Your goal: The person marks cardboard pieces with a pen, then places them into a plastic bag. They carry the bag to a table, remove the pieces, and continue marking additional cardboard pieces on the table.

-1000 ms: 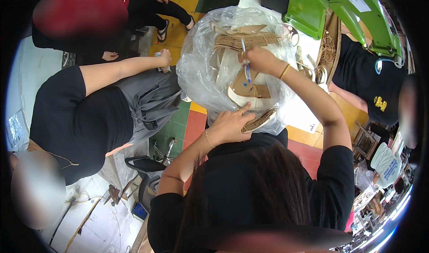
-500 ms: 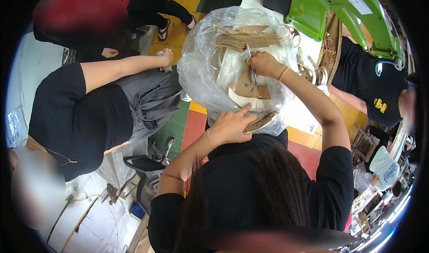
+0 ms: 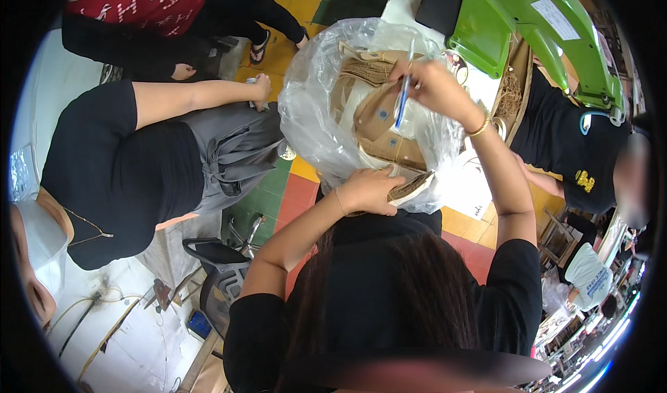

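My right hand [image 3: 445, 91] is closed on a blue and white pen [image 3: 403, 102], raised above the brown pieces. Below it lie flat brown pieces [image 3: 379, 125], which look like card or leather, with small blue marks on them. My left hand [image 3: 370, 190] is closed on a stack of thin brown pieces [image 3: 415, 186] at the near edge of the bag. A large clear plastic bag [image 3: 306, 91] spreads under and around the pieces. Toward its far side rests another stack of brown pieces [image 3: 363, 72].
A green machine or lamp-like frame [image 3: 486, 38] stands at the far right, beside a dark pouch [image 3: 440, 5]. A co-worker in black [image 3: 125, 170] stands close on the left, arm stretched toward the bag. Another person [image 3: 566, 136] is at the right. An office chair [image 3: 219, 268] stands at lower left.
My right hand has lifted the pen and moved right. My left fingers have drawn back from the pale piece onto the stack. More of the brown pieces and a second blue mark now show.
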`<state>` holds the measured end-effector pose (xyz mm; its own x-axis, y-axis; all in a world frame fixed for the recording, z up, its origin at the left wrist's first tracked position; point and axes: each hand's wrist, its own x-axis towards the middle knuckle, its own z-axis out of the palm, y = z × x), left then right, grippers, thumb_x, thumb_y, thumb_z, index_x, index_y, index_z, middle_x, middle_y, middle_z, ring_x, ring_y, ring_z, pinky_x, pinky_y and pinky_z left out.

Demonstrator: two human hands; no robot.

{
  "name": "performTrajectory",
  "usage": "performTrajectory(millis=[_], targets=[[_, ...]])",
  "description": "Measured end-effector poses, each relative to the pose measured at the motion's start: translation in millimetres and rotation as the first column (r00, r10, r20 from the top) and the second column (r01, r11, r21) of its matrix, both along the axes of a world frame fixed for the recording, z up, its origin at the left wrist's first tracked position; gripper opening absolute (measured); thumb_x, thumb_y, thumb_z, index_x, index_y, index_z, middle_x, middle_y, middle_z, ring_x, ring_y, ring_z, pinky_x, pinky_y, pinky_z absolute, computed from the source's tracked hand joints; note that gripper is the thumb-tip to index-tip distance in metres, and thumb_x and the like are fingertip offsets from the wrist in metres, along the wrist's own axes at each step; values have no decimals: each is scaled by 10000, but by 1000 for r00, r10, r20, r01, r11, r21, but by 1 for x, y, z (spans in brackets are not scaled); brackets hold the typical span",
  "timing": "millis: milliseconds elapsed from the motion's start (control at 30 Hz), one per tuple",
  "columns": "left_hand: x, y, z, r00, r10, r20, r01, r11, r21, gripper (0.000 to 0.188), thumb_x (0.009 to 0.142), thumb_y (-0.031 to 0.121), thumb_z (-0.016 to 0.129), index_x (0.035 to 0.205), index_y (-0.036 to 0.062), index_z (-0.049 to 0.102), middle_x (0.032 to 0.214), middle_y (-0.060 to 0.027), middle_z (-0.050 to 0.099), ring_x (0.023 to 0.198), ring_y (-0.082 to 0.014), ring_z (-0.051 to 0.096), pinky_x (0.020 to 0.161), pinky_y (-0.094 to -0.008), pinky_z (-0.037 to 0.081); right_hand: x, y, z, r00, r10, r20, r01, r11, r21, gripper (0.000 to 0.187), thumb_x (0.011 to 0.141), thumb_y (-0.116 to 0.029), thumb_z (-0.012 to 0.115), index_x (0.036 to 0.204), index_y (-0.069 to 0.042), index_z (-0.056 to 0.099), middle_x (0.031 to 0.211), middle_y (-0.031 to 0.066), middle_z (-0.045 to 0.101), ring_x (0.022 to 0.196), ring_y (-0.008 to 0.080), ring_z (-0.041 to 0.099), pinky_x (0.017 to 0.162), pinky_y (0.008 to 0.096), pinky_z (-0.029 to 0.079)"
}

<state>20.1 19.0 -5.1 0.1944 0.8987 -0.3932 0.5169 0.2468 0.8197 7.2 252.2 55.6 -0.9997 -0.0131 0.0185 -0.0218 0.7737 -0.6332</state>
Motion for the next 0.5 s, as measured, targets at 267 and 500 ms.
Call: performTrajectory(millis=[267,500], targets=[[0,-3,-11,998,21,66,-27,996,86,664,686,365,691,1284,113,551,1456,-230,394,1142,-377,573,928,-430,479,-32,23,99,997,-68,-33,66,997,-42,200,789,65,668,969,-7,619,953,56,677,903,118,645,810,262,516],[-11,-19,18,998,4,68,-11,995,95,489,708,322,692,1132,103,589,1446,-106,454,1016,-353,626,844,-438,506,-10,31,122,995,-23,-101,38,989,146,230,736,96,658,934,-7,602,1039,96,681,1025,224,653,871,303,503]])
